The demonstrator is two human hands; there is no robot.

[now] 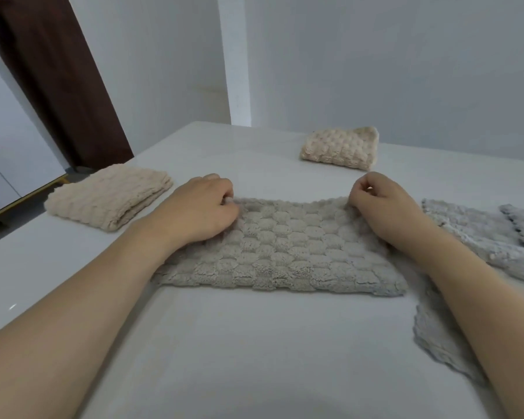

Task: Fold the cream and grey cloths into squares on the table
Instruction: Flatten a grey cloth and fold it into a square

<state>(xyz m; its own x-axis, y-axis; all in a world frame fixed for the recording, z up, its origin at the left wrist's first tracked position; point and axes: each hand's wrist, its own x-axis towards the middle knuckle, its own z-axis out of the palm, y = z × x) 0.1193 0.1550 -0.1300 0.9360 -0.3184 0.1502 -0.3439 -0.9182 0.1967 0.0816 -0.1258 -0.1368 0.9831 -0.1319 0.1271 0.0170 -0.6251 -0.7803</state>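
A grey-beige plush cloth with a raised honeycomb weave lay folded into a long rectangle at the middle of the smooth white table. The left hand rested on its far left corner, fingers curled together and pinching the far edge. The right hand did the same at the far right corner, fingertips bunched on the fabric.

Four cloths showed in all, besides the one being handled. Two were cream: a thick folded cream square of bubbled pile sat to the left near the table edge, and a smaller folded cream square sat farther back, well apart from the hands. Two were pale grey and unfolded: one rumpled grey cloth with scalloped edges lay to the right, and another flat grey cloth partly passed under the right forearm.
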